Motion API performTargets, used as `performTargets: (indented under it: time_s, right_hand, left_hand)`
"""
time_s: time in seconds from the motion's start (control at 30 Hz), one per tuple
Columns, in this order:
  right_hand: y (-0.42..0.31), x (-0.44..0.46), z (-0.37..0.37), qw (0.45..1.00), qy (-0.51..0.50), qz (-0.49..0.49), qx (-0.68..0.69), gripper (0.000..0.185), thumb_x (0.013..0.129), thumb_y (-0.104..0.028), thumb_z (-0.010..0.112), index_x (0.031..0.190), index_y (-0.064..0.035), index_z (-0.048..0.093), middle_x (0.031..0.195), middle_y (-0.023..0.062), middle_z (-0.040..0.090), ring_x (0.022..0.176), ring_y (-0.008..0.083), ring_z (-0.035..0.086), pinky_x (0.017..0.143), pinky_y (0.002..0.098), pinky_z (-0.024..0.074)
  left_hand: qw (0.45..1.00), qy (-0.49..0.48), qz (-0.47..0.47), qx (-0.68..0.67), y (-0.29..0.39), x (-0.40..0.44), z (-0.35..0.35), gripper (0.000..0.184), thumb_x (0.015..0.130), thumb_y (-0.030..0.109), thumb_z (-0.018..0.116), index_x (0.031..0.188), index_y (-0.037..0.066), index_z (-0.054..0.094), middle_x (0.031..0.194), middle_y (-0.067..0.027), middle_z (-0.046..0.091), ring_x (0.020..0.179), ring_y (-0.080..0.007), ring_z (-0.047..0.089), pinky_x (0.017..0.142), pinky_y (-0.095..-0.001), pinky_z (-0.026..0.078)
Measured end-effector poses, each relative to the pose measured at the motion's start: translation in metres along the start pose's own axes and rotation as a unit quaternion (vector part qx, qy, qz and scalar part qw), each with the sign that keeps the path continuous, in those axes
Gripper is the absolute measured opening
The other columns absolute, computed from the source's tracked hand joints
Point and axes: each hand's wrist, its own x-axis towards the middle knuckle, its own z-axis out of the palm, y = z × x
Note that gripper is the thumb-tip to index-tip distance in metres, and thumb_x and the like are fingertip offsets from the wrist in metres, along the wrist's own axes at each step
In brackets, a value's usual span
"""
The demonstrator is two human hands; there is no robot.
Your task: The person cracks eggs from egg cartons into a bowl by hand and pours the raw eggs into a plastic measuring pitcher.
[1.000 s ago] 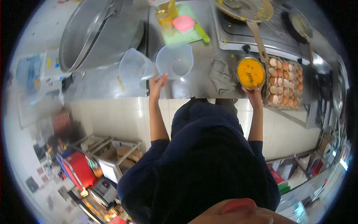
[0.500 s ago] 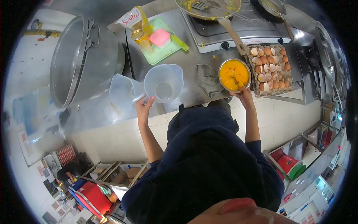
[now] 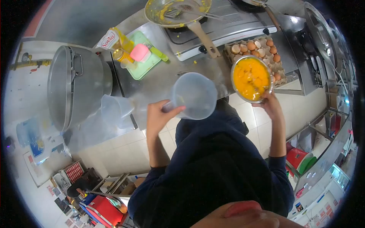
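My left hand (image 3: pixel 161 116) grips the handle of a translucent plastic jug (image 3: pixel 195 95), lifted off the counter in front of me; nothing shows inside it. In my right hand (image 3: pixel 270 105) is a round metal bowl (image 3: pixel 235 85) of cracked eggs (image 3: pixel 251 78), yolks bright orange, held by its near rim. The bowl hangs in front of the egg tray (image 3: pixel 279 68), covering part of it. That cardboard tray carries shells and brown eggs. A second translucent jug (image 3: pixel 116 110) rests on the counter to the left. A grey cloth is mostly hidden behind the lifted jug.
A frying pan (image 3: pixel 152 19) with egg residue and a slotted spatula (image 3: pixel 173 13) sits on the gas stove (image 3: pixel 228 30). On the left are a green tray (image 3: pixel 138 72) with a pink container (image 3: pixel 140 52), a jar (image 3: pixel 121 55) and a Sovia packet (image 3: pixel 109 39), plus a large metal pot (image 3: pixel 89 72).
My left hand has picked up the jug by its handle and carried it right. My right hand has raised the bowl and shifted it right, over the egg tray's edge. The view has moved.
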Motion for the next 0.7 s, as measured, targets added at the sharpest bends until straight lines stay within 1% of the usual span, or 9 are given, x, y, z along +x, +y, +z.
performTargets:
  time_s: [0.07, 0.13, 0.17, 0.2, 0.23, 0.37, 0.5, 0.63, 0.7]
  right_hand:
    - [-0.035, -0.009, -0.022, 1.000, 0.010, -0.012, -0.026, 0.070, 0.086, -0.002, 0.047, 0.148, -0.0080, 0.016, 0.139, 0.0222, 0.042, 0.115, 0.0389, 0.058, 0.074, 0.0482, 0.0630]
    - [-0.071, -0.022, -0.033, 0.998, 0.020, -0.032, -0.043, 0.069, 0.085, -0.001, 0.047, 0.148, -0.0079, 0.017, 0.138, 0.0230, 0.043, 0.113, 0.0390, 0.059, 0.073, 0.0476, 0.0632]
    - [-0.088, -0.031, -0.040, 0.997, 0.035, -0.046, -0.058, 0.069, 0.085, 0.000, 0.046, 0.147, -0.0079, 0.018, 0.138, 0.0237, 0.043, 0.112, 0.0391, 0.060, 0.072, 0.0471, 0.0635]
    - [-0.104, -0.036, -0.049, 0.995, 0.055, -0.052, -0.067, 0.066, 0.084, -0.002, 0.049, 0.145, -0.0028, 0.023, 0.135, 0.0247, 0.046, 0.103, 0.0368, 0.065, 0.067, 0.0401, 0.0651]
    - [-0.118, -0.039, -0.060, 0.995, 0.058, -0.054, -0.064, 0.066, 0.084, -0.002, 0.049, 0.145, -0.0028, 0.023, 0.135, 0.0247, 0.046, 0.103, 0.0368, 0.065, 0.067, 0.0401, 0.0651]
    - [-0.166, -0.043, -0.105, 0.994, 0.047, -0.071, -0.064, 0.060, 0.084, 0.001, 0.048, 0.141, -0.0006, 0.026, 0.126, 0.0236, 0.051, 0.102, 0.0360, 0.066, 0.070, 0.0414, 0.0651]
    - [-0.202, -0.040, -0.138, 0.993, 0.041, -0.087, -0.068, 0.062, 0.086, 0.000, 0.046, 0.144, -0.0026, 0.024, 0.128, 0.0234, 0.050, 0.103, 0.0354, 0.065, 0.070, 0.0412, 0.0651]
    - [-0.213, -0.025, -0.161, 0.993, 0.024, -0.082, -0.080, 0.067, 0.086, 0.000, 0.045, 0.147, -0.0066, 0.021, 0.130, 0.0227, 0.049, 0.103, 0.0351, 0.065, 0.071, 0.0413, 0.0648]
    - [-0.213, -0.016, -0.168, 0.994, 0.026, -0.073, -0.077, 0.066, 0.086, -0.001, 0.047, 0.147, -0.0053, 0.021, 0.131, 0.0227, 0.047, 0.102, 0.0345, 0.066, 0.070, 0.0411, 0.0649]
  left_hand:
    - [0.999, -0.021, 0.015, 0.040, 0.026, 0.009, 0.037, 0.039, 0.071, 0.035, 0.086, 0.072, 0.000, 0.068, 0.048, -0.0050, 0.050, 0.045, -0.0089, 0.049, 0.046, -0.0259, 0.038]
    - [0.983, 0.018, 0.116, 0.139, 0.065, 0.013, 0.081, 0.041, 0.073, 0.042, 0.082, 0.068, 0.004, 0.067, 0.051, -0.0071, 0.057, 0.044, -0.0197, 0.056, 0.045, -0.0306, 0.042]
    - [0.983, 0.018, 0.117, 0.139, 0.076, 0.015, 0.107, 0.041, 0.073, 0.042, 0.082, 0.068, 0.004, 0.067, 0.051, -0.0071, 0.057, 0.044, -0.0197, 0.056, 0.045, -0.0306, 0.042]
    - [0.967, 0.040, 0.166, 0.192, 0.086, 0.016, 0.132, 0.042, 0.073, 0.044, 0.079, 0.067, 0.005, 0.064, 0.052, -0.0081, 0.058, 0.046, -0.0245, 0.057, 0.047, -0.0331, 0.044]
    - [0.943, 0.062, 0.217, 0.244, 0.096, 0.020, 0.155, 0.042, 0.074, 0.046, 0.077, 0.066, 0.007, 0.062, 0.054, -0.0091, 0.059, 0.048, -0.0293, 0.059, 0.048, -0.0356, 0.046]
    - [0.909, 0.097, 0.279, 0.295, 0.117, 0.049, 0.238, 0.043, 0.075, 0.049, 0.074, 0.066, 0.010, 0.060, 0.056, -0.0062, 0.061, 0.051, -0.0279, 0.062, 0.052, -0.0369, 0.049]
    - [0.863, 0.084, 0.317, 0.383, 0.127, 0.077, 0.317, 0.035, 0.076, 0.043, 0.073, 0.069, 0.011, 0.062, 0.061, -0.0051, 0.062, 0.059, -0.0230, 0.063, 0.064, -0.0348, 0.048]
    - [0.795, 0.072, 0.337, 0.500, 0.118, 0.090, 0.352, 0.031, 0.076, 0.039, 0.072, 0.073, 0.010, 0.063, 0.066, -0.0042, 0.063, 0.067, -0.0197, 0.064, 0.071, -0.0335, 0.047]
    - [0.812, 0.079, 0.338, 0.469, 0.120, 0.095, 0.351, 0.032, 0.077, 0.039, 0.072, 0.074, 0.009, 0.064, 0.065, -0.0049, 0.063, 0.065, -0.0205, 0.064, 0.069, -0.0340, 0.046]
